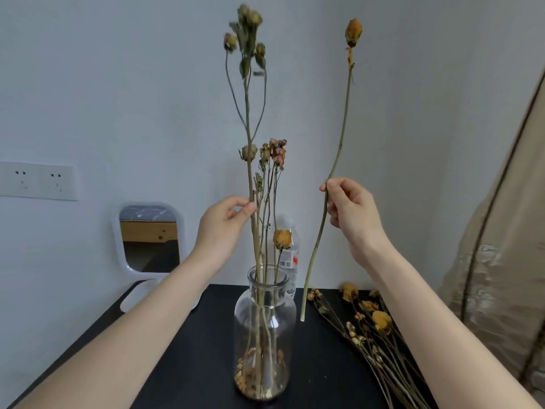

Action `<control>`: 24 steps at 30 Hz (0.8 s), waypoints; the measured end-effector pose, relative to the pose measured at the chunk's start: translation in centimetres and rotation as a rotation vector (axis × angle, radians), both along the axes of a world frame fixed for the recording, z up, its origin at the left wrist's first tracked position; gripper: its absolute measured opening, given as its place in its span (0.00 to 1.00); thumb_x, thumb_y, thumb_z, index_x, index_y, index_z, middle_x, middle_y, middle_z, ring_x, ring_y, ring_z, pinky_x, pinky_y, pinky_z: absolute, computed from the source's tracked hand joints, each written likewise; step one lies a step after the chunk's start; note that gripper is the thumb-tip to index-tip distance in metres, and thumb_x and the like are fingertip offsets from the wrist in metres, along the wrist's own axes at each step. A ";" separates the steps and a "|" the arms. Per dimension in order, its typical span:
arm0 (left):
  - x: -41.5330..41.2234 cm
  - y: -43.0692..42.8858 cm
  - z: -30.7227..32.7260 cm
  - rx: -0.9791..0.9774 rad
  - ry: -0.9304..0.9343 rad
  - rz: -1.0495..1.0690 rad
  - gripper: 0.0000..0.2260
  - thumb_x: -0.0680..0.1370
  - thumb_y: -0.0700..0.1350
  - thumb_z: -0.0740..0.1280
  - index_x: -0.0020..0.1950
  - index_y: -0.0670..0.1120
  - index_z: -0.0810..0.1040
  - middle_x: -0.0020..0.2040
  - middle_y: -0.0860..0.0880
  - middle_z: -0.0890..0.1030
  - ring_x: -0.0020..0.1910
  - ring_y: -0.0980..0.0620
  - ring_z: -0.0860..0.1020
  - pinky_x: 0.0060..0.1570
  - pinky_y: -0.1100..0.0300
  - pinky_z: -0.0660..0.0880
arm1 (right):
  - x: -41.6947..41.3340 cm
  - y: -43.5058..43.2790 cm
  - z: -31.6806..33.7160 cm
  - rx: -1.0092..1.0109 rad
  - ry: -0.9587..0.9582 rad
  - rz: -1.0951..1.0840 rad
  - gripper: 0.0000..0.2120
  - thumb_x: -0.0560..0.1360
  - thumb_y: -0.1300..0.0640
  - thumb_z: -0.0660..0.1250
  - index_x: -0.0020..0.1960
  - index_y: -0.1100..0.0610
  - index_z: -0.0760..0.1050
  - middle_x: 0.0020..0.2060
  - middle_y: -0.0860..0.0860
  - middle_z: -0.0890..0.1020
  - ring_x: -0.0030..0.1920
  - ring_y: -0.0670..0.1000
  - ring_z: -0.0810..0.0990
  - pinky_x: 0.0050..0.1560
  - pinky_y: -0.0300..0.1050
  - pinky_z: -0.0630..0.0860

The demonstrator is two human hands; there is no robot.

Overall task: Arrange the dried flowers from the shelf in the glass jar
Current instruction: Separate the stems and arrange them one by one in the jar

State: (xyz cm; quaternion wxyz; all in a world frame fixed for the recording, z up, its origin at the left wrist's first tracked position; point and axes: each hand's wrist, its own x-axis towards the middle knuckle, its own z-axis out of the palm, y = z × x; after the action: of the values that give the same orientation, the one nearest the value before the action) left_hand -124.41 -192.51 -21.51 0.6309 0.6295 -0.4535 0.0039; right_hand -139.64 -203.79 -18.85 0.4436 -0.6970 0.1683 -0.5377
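A clear glass jar (264, 326) stands on the black shelf top (191, 364) with several dried flower stems in it and dry petals at its bottom. My left hand (222, 224) pinches the tallest branched stem (247, 113) just above the jar's mouth. My right hand (352, 214) holds a single long-stemmed yellow dried rose (353, 32) upright to the right of the jar, its cut end hanging just above the shelf. A bundle of loose dried flowers (374, 326) lies on the shelf at the right.
A small white-framed mirror (149, 240) stands at the back left. A plastic water bottle (290, 258) is behind the jar. Wall sockets (38, 181) are on the left wall. A beige cloth cover (507, 246) hangs at the right edge.
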 end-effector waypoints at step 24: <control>-0.4 1.5 -9.3 0.285 0.058 -0.111 0.28 0.62 0.69 0.64 0.59 0.59 0.68 0.53 0.60 0.74 0.53 0.62 0.73 0.48 0.69 0.68 | 1.0 0.5 0.9 -0.003 -0.069 0.016 0.14 0.81 0.59 0.55 0.38 0.52 0.72 0.27 0.47 0.67 0.26 0.42 0.65 0.27 0.33 0.64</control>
State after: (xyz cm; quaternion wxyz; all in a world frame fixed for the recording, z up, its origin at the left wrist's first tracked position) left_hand -124.78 -191.06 -30.79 0.5471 0.6866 -0.4652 -0.1134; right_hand -138.63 -203.34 -17.95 0.4527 -0.6799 0.1465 -0.5579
